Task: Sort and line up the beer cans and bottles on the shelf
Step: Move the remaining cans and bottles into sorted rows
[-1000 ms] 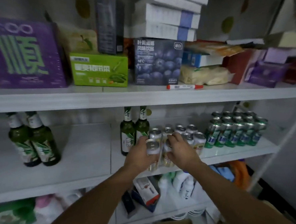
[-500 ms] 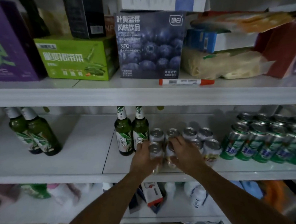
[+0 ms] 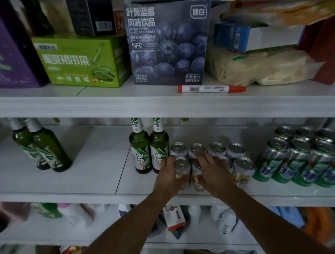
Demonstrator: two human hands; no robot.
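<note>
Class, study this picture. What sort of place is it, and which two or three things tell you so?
Probably a storeroom or small shop's stock shelving: tiered white shelves, drink cartons like the blueberry drink box, and grouped green bottles, silver cans and green cans.

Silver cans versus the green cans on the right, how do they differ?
Silver cans have pale bodies; green cans are green with blue lettering. Silver cans stand beside two bottles; green cans stand apart, further right. The left hand and right hand are on silver cans; green cans are untouched. Both stand upright.
</note>
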